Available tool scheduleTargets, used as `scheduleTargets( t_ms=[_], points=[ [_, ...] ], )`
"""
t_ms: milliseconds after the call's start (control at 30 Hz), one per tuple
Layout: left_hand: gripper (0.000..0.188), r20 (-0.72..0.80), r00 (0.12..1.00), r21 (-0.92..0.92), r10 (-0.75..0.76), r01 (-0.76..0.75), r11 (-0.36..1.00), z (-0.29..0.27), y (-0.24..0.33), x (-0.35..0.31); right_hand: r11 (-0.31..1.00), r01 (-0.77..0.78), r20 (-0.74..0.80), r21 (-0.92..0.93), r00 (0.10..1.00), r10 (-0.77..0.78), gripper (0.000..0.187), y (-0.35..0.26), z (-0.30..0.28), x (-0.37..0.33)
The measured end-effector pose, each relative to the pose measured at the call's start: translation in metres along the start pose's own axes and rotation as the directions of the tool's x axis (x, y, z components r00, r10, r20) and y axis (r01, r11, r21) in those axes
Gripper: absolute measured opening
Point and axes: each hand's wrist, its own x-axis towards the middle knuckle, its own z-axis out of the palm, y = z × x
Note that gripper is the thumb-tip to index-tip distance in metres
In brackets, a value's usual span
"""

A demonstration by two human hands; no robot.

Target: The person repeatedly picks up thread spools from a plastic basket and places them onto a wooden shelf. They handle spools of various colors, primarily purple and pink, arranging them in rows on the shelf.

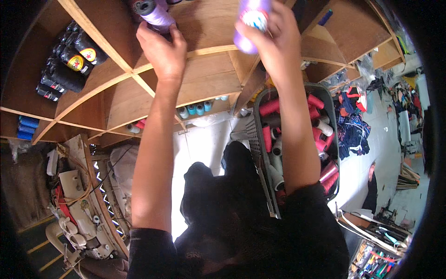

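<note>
Two lilac spools are in the upper middle of the frame, one in each hand. The left spool (pixel 158 17) is near the top edge, tilted, and its black core end is visible. The left hand (pixel 162 53) is closed around its lower part, with thumb on one side and fingers on the other. The right spool (pixel 251 39) is more to the right, almost upright, with a round white label; it is a little blurred. The right hand (pixel 278 42) is clamped on it, the thumb lying across the front. The two hands are well apart from each other.

Both are at the wooden shelf (pixel 202 32), which spreads over the top of the frame. In its upper left compartment there is a group of black spools (pixel 69 67), some with yellow labels. Blue spools (pixel 28 128) stand at the far left, and teal spools (pixel 195 109) are in a low compartment near the centre.

Right of centre, below the right forearm, stands a dark basket (pixel 337 139), holding red spools (pixel 269 107) and white spools (pixel 276 176). A cream machine (pixel 72 186) is in the lower left. At the right, dark cloth (pixel 353 135) lies in a pile on the pale floor (pixel 362 179).
</note>
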Motion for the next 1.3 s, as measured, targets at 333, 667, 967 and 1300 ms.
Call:
scheduleTargets(
  t_ms=[333, 667, 967, 1300],
  points=[
    [0.05, 0.032, 0.999, 0.171, -0.033, 0.027, 0.985, 0.005, 0.027, -0.003, 0.941, 0.016, 0.042, -0.337, 0.999, -0.002, 0.025, 0.128, 0.108, 0.133],
    [0.05, 0.046, 0.998, 0.238, -0.049, 0.037, 0.971, 0.014, 0.026, -0.003, 0.929, -0.25, -0.21, -0.272, 0.958, 0.196, 0.029, 0.169, 0.125, 0.141],
    [0.051, 0.177, 0.98, 0.136, -0.094, 0.07, 0.988, 0.008, 0.027, 0.003, 0.954, -0.227, 0.225, -0.197, 0.936, 0.27, 0.048, 0.105, 0.065, 0.079],
    [0.045, 0.461, 0.872, -0.142, 0.164, -0.11, 0.984, 0.014, -0.002, 0.036, 0.97, -0.058, 0.263, -0.234, 0.957, 0.121, 0.051, 0.147, 0.051, 0.109]
  ],
)
